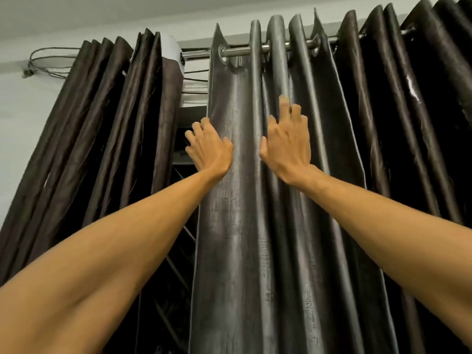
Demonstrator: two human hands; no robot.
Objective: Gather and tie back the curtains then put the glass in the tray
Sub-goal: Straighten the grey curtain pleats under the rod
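From my remote seat I see both bare arms reaching up at the window. The left grip (208, 146) pinches the left edge of the dark grey glossy curtain panel (235, 226). Its fingers (194, 130) are curled round behind the hem and the thumb lies on the front of the cloth. The right grip (287, 141) is spread, with straight, parted fingers lying flat against the panel's next folds, near the left one and a little higher. The panel hangs by metal eyelets from a shiny steel curtain rod (241, 51) and falls in long pleats down to the bottom of the view.

To the left, apart from the panel, a dark brown satin curtain (102, 129) hangs bunched in tight folds. More dark, deeply shadowed drapery (413, 118) runs on along the rod to the right. In the gap between the brown bunch and the grey panel I can make out slanted bars (178, 267). Thin looped wires (47, 63) hang on the pale wall (20, 118) at upper left.
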